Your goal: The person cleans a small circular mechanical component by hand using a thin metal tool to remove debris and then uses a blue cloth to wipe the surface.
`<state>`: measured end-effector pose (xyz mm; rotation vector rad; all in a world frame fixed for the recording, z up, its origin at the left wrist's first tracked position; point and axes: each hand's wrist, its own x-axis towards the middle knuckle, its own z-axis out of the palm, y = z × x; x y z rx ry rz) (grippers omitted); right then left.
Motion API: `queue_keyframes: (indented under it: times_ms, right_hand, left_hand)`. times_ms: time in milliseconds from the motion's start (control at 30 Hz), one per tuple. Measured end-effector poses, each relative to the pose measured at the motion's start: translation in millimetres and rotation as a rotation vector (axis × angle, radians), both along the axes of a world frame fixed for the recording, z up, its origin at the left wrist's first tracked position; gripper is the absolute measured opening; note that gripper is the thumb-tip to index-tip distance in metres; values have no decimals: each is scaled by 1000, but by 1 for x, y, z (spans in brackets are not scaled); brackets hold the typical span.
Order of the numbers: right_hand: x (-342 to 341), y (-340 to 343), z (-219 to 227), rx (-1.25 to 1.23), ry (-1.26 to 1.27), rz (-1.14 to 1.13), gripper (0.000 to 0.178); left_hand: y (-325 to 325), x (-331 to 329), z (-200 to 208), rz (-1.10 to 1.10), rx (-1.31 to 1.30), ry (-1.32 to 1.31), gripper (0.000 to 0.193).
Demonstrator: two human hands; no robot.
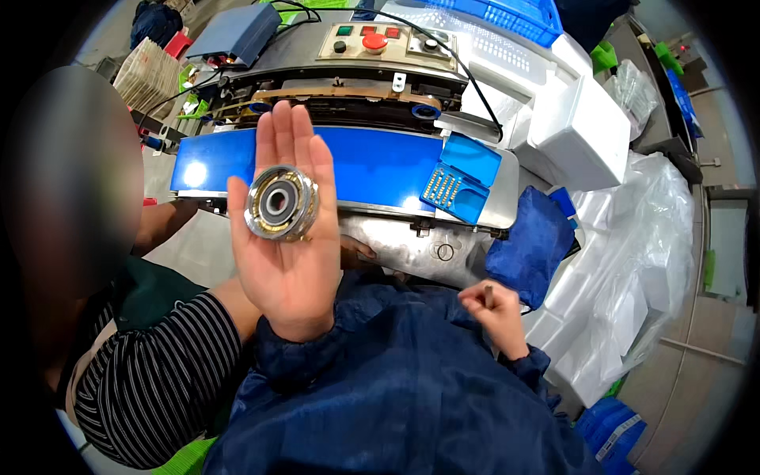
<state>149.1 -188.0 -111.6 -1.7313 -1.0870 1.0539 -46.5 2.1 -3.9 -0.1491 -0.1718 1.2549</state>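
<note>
A round metal ball bearing (280,204), with a dark inner ring and brass-coloured bits around it, rests on the upturned palm of my left hand (286,261). That hand holds it up over the blue conveyor belt, its fingers stretched out flat. My right hand (499,317) is lower and to the right, near my body, its fingers pinched together. A small greyish piece (488,296) shows at those fingertips, too small to name. Beyond the right hand an open blue case (459,178) with rows of small brass-coloured pieces lies on the right end of the conveyor.
The blue conveyor belt (372,168) runs across in front of me, below a control panel (388,41) with a red button. A dark ring (444,252) lies on the metal surface. A blue pouch (530,245) and white foam boxes (582,131) stand right. Another person's striped sleeve (158,380) is close on my left.
</note>
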Motion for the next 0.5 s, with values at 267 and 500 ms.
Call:
queue_keyframes:
  times_ms: [267,500]
  right_hand:
    - [-16,-17,-24,-230,69,342,17]
    - [-30,-10,-29,-461,153,419,19]
  left_hand:
    - [-18,-14,-13,63,-7,-7,49]
    - [-45,-27,-28,92,-105,66,50]
